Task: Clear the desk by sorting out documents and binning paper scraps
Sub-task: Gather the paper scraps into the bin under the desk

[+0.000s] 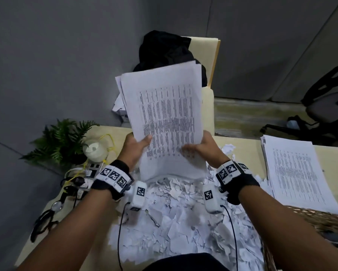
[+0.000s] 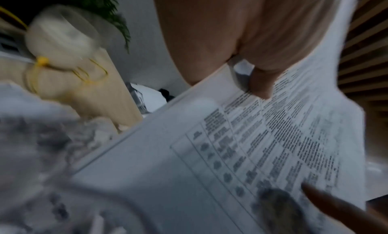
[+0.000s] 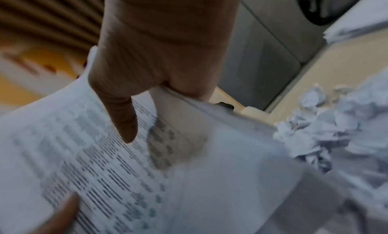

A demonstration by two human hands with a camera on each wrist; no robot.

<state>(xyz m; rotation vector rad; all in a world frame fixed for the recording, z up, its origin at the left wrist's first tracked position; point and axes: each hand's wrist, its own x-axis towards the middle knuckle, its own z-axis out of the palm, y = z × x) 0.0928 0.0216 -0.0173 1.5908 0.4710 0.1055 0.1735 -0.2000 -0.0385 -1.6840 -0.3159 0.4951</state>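
A sheaf of printed sheets (image 1: pixel 166 116) stands lifted above the desk, tilted away from me, held by both hands. My left hand (image 1: pixel 138 144) grips its left lower edge, thumb on the printed face (image 2: pixel 260 85). My right hand (image 1: pixel 200 146) grips the right lower edge, thumb across the text (image 3: pixel 124 119). Under the sheaf a heap of torn paper scraps (image 1: pixel 176 214) covers the middle of the desk. A second pile of printed documents (image 1: pixel 295 173) lies flat at the right. In both wrist views the sheaf (image 2: pixel 241 154) (image 3: pixel 105 171) fills the lower part.
A potted fern (image 1: pixel 60 139), a white candle jar (image 1: pixel 95 150), yellow cable and black cords crowd the desk's left side. A woven basket (image 1: pixel 318 218) sits at the right front. Beyond the desk stand a cream chair with black cloth (image 1: pixel 164 49) and an office chair (image 1: pixel 328 102).
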